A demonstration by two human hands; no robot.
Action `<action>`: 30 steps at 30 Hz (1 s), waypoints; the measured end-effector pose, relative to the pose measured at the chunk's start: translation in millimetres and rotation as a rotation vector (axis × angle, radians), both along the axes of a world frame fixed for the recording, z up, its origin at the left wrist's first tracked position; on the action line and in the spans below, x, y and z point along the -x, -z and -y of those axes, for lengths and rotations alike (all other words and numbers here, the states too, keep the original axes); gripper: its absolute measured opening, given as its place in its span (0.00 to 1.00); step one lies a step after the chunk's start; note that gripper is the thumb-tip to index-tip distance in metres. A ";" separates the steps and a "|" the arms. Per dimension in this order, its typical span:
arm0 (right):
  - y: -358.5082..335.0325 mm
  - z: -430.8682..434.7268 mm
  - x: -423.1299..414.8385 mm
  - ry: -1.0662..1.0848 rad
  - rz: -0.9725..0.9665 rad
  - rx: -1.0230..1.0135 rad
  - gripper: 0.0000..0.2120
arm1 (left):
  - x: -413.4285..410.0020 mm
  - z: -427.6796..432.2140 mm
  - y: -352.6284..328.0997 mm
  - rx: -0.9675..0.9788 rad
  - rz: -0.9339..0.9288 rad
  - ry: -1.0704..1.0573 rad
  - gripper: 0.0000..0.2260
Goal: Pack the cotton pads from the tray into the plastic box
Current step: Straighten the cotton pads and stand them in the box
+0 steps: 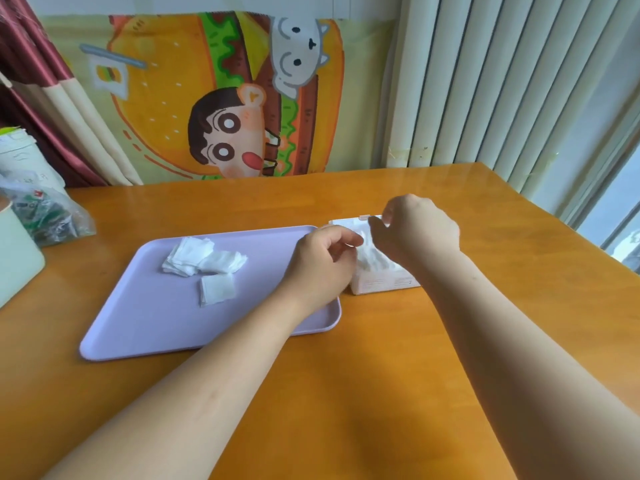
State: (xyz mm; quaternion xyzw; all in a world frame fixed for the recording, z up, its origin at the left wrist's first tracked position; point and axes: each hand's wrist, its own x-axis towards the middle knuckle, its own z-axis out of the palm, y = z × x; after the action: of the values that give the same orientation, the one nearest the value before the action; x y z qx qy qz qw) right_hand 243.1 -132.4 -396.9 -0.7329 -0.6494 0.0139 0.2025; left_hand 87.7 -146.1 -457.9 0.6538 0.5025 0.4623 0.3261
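A lilac tray (145, 327) lies on the table and carries several white cotton pads (204, 263) in loose piles at its far left. To the right of the tray stands the clear plastic box (381, 284) with white pads (372, 259) showing at its open top. My left hand (322, 263) hovers at the box's left side, its curled fingertips pinching the pads there. My right hand (417, 230) reaches over the box from the right, fingers curled down onto the same pads. The hands hide most of the box's top.
The orange wooden table (346, 393) stretches toward me. A crumpled plastic bag (45, 216) and a pale green container (17, 258) sit at the left edge. A cartoon cloth hangs behind, and a white radiator stands at the back right.
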 end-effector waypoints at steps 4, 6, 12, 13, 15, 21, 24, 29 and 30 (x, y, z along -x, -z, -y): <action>25.2 14.1 66.3 -0.331 -0.421 0.036 0.15 | 80.3 8.1 4.7 0.020 -0.384 -0.150 0.07; 46.7 20.8 91.6 -0.449 -0.598 0.125 0.13 | 125.7 14.0 11.2 0.039 -0.566 -0.267 0.08; 94.0 15.9 135.4 -0.463 -0.719 0.153 0.08 | 184.6 22.2 33.9 0.204 -0.592 -0.389 0.10; 97.4 13.7 139.0 -0.456 -0.718 0.148 0.08 | 187.7 20.6 34.0 0.224 -0.542 -0.396 0.10; 103.1 8.7 141.0 -0.432 -0.745 0.154 0.07 | 191.9 15.3 33.8 0.303 -0.406 -0.362 0.12; 103.8 5.1 133.4 -0.402 -1.047 0.256 0.09 | 180.9 8.4 26.3 0.436 -0.233 -0.164 0.07; 102.2 6.1 130.7 -0.457 -1.172 0.299 0.14 | 169.3 5.4 25.9 0.424 0.070 -0.126 0.09; 102.8 7.8 130.9 -0.521 -1.178 0.241 0.07 | 151.9 5.2 34.4 0.350 0.360 -0.102 0.08; 103.0 7.4 131.2 -0.499 -1.184 0.232 0.06 | 151.3 5.1 34.4 0.334 0.348 -0.109 0.07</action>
State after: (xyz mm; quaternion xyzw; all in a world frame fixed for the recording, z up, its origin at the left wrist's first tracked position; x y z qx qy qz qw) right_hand 111.9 -139.7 -499.9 -0.4456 -0.5731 0.5318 0.4362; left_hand -63.6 -151.2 -492.4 0.4735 0.5426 0.4954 0.4858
